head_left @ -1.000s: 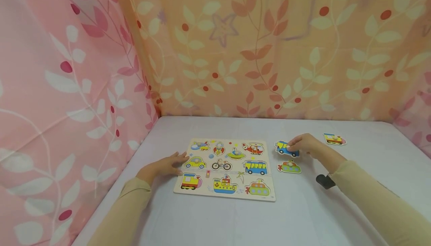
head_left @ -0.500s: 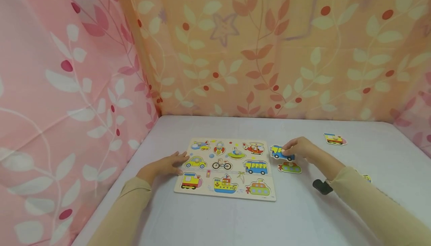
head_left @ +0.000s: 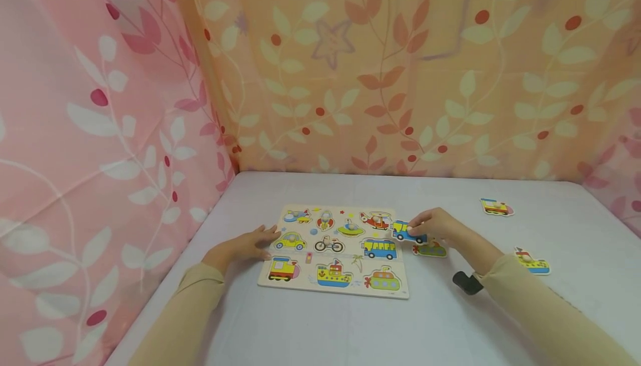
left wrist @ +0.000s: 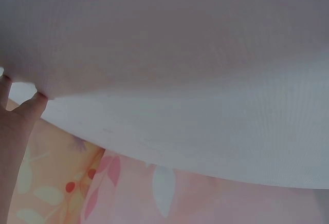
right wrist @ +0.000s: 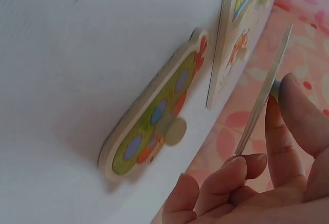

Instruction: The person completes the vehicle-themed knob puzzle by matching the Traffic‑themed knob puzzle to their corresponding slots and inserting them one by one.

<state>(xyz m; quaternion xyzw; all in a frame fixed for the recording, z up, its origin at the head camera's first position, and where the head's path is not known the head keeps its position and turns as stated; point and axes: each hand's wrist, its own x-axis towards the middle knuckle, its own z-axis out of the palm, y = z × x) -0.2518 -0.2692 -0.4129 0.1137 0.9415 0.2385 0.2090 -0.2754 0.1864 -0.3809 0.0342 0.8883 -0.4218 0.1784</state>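
Observation:
My right hand (head_left: 438, 227) pinches the knob of a blue and yellow bus puzzle piece (head_left: 400, 230), held at the right edge of a wooden puzzle board (head_left: 333, 291). In the right wrist view the bus piece (right wrist: 264, 95) appears edge-on, raised off the table. Just below it, a green submarine piece (head_left: 433, 250) lies on the table, partly covered. My left hand (head_left: 244, 245) rests at the board's left edge with fingers extended. Only part of that hand (left wrist: 20, 116) shows in the left wrist view. The printed bus spot (head_left: 379, 249) on the board shows no knob.
A train piece (head_left: 497, 207) lies at the back right of the white table (head_left: 345, 332). A ship piece (head_left: 533, 261) sits beside my right forearm. A black object (head_left: 467, 282) is at the right wrist. Floral curtains (head_left: 320, 77) stand behind and at the left.
My right hand has moved left with the bus piece, from above the submarine piece to the board's right edge. The ship piece has come into view. The left hand stays still.

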